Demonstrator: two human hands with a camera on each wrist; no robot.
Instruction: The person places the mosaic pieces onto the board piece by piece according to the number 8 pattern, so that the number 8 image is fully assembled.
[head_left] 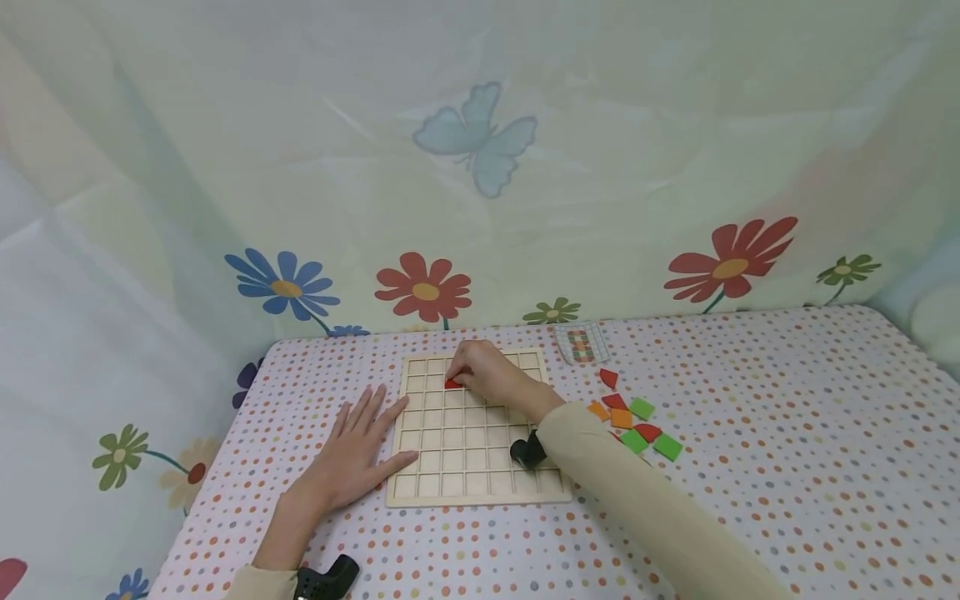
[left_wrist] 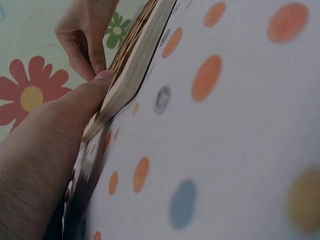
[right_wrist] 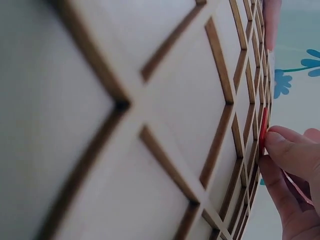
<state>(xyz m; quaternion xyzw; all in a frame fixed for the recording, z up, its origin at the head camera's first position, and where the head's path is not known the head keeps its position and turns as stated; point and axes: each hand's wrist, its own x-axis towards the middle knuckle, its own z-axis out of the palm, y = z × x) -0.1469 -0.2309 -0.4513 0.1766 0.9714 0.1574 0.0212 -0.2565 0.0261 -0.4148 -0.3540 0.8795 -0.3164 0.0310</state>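
A pale wooden grid board (head_left: 453,460) with raised dividers lies on the dotted cloth in the head view. Over its upper part, my right hand (head_left: 487,372) pinches a red piece (head_left: 453,384) at one of the cells. The right wrist view shows thumb and fingertips on that red piece (right_wrist: 263,132), which sits against the dividers; its full shape is hidden. My left hand (head_left: 352,458) lies spread at the board's left side, its thumb touching the edge. In the left wrist view, the thumb (left_wrist: 92,95) rests along the board's rim.
Right of the board lie several loose pieces: green squares (head_left: 667,447), orange pieces (head_left: 621,418) and red rounded-edged ones (head_left: 609,378). A card (head_left: 582,343) with a coloured grid pattern lies by the board's upper right corner. A flowered curtain (head_left: 600,208) hangs behind the table.
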